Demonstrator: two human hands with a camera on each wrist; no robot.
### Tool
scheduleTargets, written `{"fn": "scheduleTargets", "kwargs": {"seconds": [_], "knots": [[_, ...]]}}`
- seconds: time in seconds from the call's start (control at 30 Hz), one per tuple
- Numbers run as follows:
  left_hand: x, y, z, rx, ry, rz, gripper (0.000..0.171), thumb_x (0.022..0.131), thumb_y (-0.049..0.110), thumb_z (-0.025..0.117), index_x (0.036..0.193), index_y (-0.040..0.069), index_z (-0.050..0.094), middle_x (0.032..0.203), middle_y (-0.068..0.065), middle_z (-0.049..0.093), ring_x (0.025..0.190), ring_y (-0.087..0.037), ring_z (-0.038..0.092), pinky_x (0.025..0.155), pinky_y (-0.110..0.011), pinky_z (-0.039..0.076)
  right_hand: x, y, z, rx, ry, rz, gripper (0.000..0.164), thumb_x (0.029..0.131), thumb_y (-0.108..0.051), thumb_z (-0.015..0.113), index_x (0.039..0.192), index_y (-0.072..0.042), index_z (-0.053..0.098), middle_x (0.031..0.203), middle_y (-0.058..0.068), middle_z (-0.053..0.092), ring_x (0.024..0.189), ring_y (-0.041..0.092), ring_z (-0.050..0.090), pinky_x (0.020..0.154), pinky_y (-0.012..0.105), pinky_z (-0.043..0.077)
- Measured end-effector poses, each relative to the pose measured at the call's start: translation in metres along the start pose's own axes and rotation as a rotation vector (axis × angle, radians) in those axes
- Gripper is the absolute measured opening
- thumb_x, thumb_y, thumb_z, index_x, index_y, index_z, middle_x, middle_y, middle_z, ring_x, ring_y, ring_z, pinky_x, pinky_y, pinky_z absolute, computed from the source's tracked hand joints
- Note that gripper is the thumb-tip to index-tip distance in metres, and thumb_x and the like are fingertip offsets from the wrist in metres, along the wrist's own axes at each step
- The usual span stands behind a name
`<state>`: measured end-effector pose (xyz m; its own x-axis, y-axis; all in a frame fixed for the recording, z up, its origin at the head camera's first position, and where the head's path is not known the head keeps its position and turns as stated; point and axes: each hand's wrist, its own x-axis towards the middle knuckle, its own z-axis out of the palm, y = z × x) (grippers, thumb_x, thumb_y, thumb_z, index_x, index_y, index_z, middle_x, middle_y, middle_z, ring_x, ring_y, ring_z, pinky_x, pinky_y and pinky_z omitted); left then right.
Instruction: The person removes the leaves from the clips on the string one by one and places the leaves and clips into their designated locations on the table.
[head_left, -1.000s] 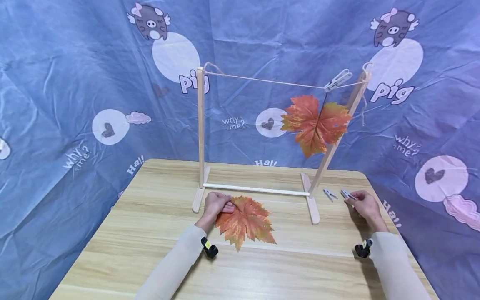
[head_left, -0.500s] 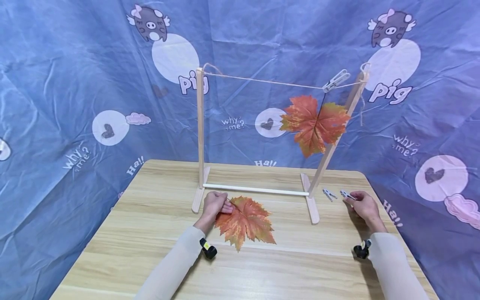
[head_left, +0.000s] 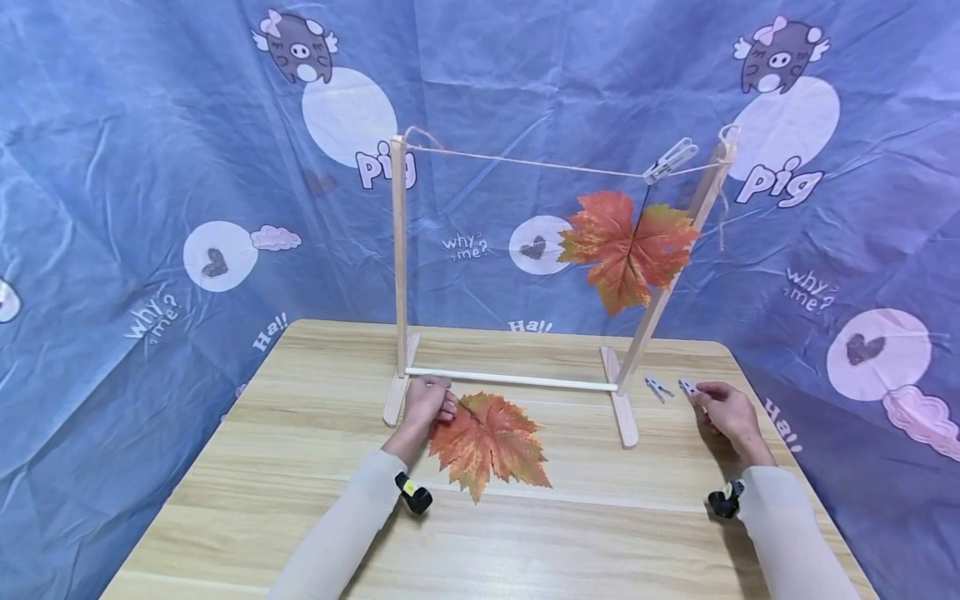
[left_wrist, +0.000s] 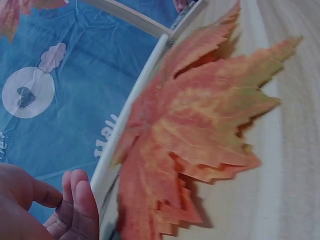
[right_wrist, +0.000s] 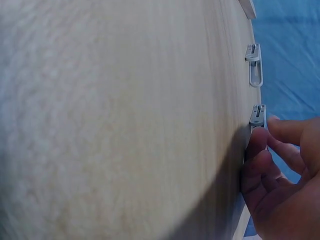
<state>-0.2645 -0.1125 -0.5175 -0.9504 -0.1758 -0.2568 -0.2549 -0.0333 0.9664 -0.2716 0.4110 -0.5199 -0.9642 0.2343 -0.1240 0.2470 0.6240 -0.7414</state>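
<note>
Pinching a clothespin (head_left: 686, 387) at the table (head_left: 585, 525): right hand (head_left: 729, 414); second clothespin (head_left: 659, 389) near. Left hand (head_left: 426, 403) beside leaf (head_left: 491, 442), fingers bent; cannot tell if gripping its stem (head_left: 467, 407).

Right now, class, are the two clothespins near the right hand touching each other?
Apart: the right wrist view shows a plain gap between the nearer clothespin and the farther clothespin.

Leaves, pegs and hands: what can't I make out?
Head view: handle end of the pinched clothespin, hidden by the right hand.
Left wrist view: most of the hanging leaf, cut off by the frame's corner.
Right wrist view: grain of the tabletop, blurred at left.
</note>
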Motion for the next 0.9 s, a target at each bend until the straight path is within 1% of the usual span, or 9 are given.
{"fn": "scheduleTargets", "kwargs": {"seconds": [0.07, 0.17, 0.3, 0.4, 0.5, 0.63, 0.7, 0.77, 0.9], "knots": [[0.000, 0.004, -0.001, 0.003, 0.001, 0.015, 0.021, 0.104, 0.009, 0.056, 0.113, -0.009, 0.060, 0.066, -0.001, 0.066, 0.047, -0.006, 0.061, 0.041, -0.018, 0.053, 0.000, 0.000, -0.001, 0.011, -0.009, -0.004, 0.047, 0.109, -0.021, 0.054, 0.145, 0.009, 0.053, 0.076, -0.002, 0.068, 0.059, 0.011, 0.059, 0.050, 0.030, 0.053], [-0.001, 0.012, -0.003, 0.000, -0.005, 0.033, 0.021, 0.105, 0.011, 0.056, 0.114, -0.007, 0.059, 0.069, -0.003, 0.067, 0.049, -0.007, 0.062, 0.043, -0.018, 0.054, -0.001, -0.002, -0.001, 0.035, -0.025, -0.003, 0.047, 0.110, -0.019, 0.051, 0.147, 0.010, 0.051, 0.077, -0.001, 0.068, 0.059, 0.011, 0.059, 0.049, 0.030, 0.053], [-0.003, 0.024, -0.004, -0.001, -0.011, 0.041, 0.026, 0.105, 0.013, 0.056, 0.122, -0.007, 0.058, 0.074, -0.005, 0.070, 0.052, -0.007, 0.063, 0.045, -0.019, 0.055, 0.000, -0.005, -0.002, 0.063, -0.023, 0.007, 0.046, 0.109, -0.017, 0.049, 0.147, 0.010, 0.050, 0.078, -0.002, 0.066, 0.057, 0.010, 0.059, 0.047, 0.029, 0.051], [-0.003, 0.034, -0.002, -0.002, -0.008, 0.060, 0.030, 0.103, 0.011, 0.055, 0.124, -0.009, 0.060, 0.073, -0.004, 0.070, 0.052, -0.006, 0.062, 0.045, -0.017, 0.053, 0.001, -0.009, -0.005, 0.083, -0.002, -0.007, 0.046, 0.109, -0.016, 0.050, 0.146, 0.010, 0.052, 0.078, -0.002, 0.065, 0.055, 0.010, 0.059, 0.045, 0.028, 0.049], [-0.004, 0.045, 0.000, -0.011, -0.010, 0.086, 0.028, 0.102, 0.010, 0.055, 0.121, -0.011, 0.062, 0.070, 0.000, 0.067, 0.052, -0.006, 0.061, 0.045, -0.016, 0.052, 0.001, -0.015, -0.007, 0.091, 0.013, -0.037, 0.045, 0.109, -0.016, 0.051, 0.145, 0.010, 0.053, 0.083, 0.002, 0.066, 0.056, 0.011, 0.061, 0.045, 0.029, 0.051], [-0.006, 0.059, 0.003, -0.025, -0.018, 0.120, 0.023, 0.102, 0.010, 0.057, 0.114, -0.007, 0.065, 0.069, 0.000, 0.066, 0.052, -0.007, 0.062, 0.046, -0.016, 0.053, -0.001, -0.027, -0.009, 0.065, 0.023, -0.065, 0.044, 0.111, -0.024, 0.052, 0.142, 0.008, 0.057, 0.093, 0.007, 0.068, 0.060, 0.014, 0.064, 0.047, 0.031, 0.055], [-0.008, 0.065, 0.005, -0.033, -0.022, 0.137, 0.020, 0.102, 0.010, 0.057, 0.112, -0.005, 0.065, 0.069, 0.000, 0.066, 0.052, -0.007, 0.062, 0.047, -0.017, 0.053, -0.001, -0.033, -0.009, 0.037, 0.036, -0.081, 0.044, 0.112, -0.028, 0.053, 0.139, 0.006, 0.060, 0.096, 0.005, 0.069, 0.062, 0.013, 0.065, 0.049, 0.030, 0.054], [-0.010, 0.071, 0.006, -0.047, -0.029, 0.153, 0.018, 0.101, 0.010, 0.058, 0.110, -0.004, 0.064, 0.070, 0.000, 0.066, 0.052, -0.006, 0.061, 0.049, -0.016, 0.053, -0.002, -0.041, -0.010, 0.016, 0.050, -0.110, 0.042, 0.112, -0.029, 0.053, 0.134, 0.006, 0.063, 0.095, 0.002, 0.070, 0.062, 0.012, 0.064, 0.048, 0.029, 0.052], [-0.014, 0.083, 0.008, -0.055, -0.034, 0.180, 0.014, 0.100, 0.010, 0.061, 0.106, -0.003, 0.064, 0.072, -0.003, 0.068, 0.053, -0.006, 0.061, 0.052, -0.015, 0.052, -0.002, -0.058, -0.012, 0.009, 0.074, -0.177, 0.035, 0.110, -0.024, 0.053, 0.125, 0.006, 0.066, 0.083, -0.011, 0.067, 0.058, 0.010, 0.062, 0.048, 0.025, 0.048]]}}
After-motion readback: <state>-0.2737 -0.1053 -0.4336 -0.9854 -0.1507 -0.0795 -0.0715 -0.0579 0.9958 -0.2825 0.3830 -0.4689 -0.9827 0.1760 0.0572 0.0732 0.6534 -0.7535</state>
